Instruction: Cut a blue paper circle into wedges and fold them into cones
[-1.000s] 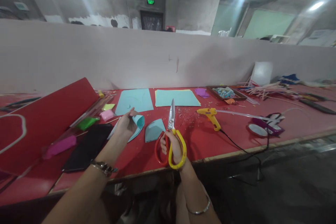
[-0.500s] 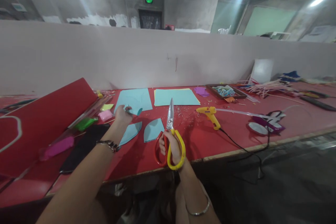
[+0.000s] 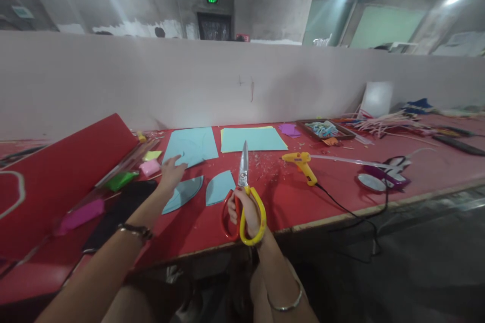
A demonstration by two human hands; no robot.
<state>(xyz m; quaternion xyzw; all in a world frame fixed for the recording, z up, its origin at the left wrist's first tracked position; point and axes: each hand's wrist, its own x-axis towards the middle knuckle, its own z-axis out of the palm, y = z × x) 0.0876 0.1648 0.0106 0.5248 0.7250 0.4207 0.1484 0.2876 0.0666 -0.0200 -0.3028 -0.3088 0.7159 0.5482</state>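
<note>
My right hand [image 3: 245, 212] grips a pair of scissors [image 3: 243, 166] with one red and one yellow handle, blades together and pointing away from me. My left hand [image 3: 172, 174] is empty, its fingers apart, just over the near edge of a light blue sheet [image 3: 195, 144]. Below that hand lies a blue cut piece with a curved edge [image 3: 184, 194]. A second blue cut piece [image 3: 220, 188] rests between it and the scissors. Behind the blades is a stack of blue and yellow paper [image 3: 253, 139].
A yellow glue gun [image 3: 303, 164] with a long glue stick and black cord lies to the right. Beyond it are a tray of small bits [image 3: 324, 131] and a purple object [image 3: 384, 174]. Pink [image 3: 150, 167] and green packets [image 3: 120, 180] and a red board [image 3: 68, 176] occupy the left.
A small curled blue scrap has left my left hand, whose fingers are now spread; the hand has drawn back slightly toward me. The scissors stay in my right hand.
</note>
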